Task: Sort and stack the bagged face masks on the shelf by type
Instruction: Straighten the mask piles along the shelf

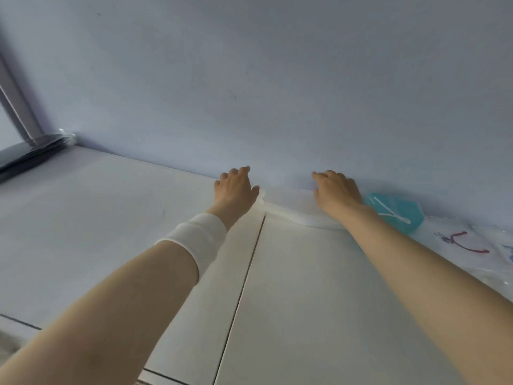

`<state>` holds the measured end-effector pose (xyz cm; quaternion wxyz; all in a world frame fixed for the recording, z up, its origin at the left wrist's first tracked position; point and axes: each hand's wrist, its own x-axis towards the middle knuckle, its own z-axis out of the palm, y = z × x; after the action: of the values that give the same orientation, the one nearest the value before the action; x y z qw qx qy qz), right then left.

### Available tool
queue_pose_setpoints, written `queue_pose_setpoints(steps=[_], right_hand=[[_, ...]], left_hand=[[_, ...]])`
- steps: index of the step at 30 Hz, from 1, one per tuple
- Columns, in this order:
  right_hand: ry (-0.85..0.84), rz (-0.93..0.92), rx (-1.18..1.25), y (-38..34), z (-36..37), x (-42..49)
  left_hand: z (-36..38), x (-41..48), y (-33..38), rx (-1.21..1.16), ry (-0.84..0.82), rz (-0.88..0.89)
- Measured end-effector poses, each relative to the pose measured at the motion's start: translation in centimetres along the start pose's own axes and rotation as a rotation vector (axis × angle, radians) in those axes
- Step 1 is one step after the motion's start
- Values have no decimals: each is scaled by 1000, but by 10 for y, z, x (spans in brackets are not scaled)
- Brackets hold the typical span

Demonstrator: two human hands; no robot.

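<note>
Flat stack of white bagged face masks [288,205] lies at back of white shelf top [111,218], touching pale wall [249,79]; left hand [236,187] at its left end, thumb on edge; right hand [337,190] palm-down on it; fingertips hidden, grip cannot tell for either; white wristband [194,237] on left forearm; teal bagged mask [394,208] just right, partly under right wrist; clear bag with red-looped mask [466,243] beyond; dark bagged stack [33,151] in far left corner.

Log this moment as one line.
white bagged masks: against wall | left hand: at their left end, grip unclear | right hand: resting on top | teal mask: beside right hand | black stack: far left
</note>
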<state>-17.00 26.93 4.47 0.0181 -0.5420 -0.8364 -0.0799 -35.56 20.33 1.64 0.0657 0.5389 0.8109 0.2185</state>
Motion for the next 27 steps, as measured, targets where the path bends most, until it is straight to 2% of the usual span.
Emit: queue_pose_setpoints(steps=[5,13,19,23,27], right_hand=[[-20,-27,67,-72,-18,-2],[6,-21,91,-243,-32,15],[-48,-78,97,-366,-34,29],[-42,-119,101,-411,-40,47],[-30,-154,213,-453,-38,63]], left_hand=[[-42,-4,-43,231,28,149],[-128,6,-196,342,79,172],[-173,22,-301,316,27,50],[-190,34,-341,271,52,8],[-195,37,-379,273,51,-28]])
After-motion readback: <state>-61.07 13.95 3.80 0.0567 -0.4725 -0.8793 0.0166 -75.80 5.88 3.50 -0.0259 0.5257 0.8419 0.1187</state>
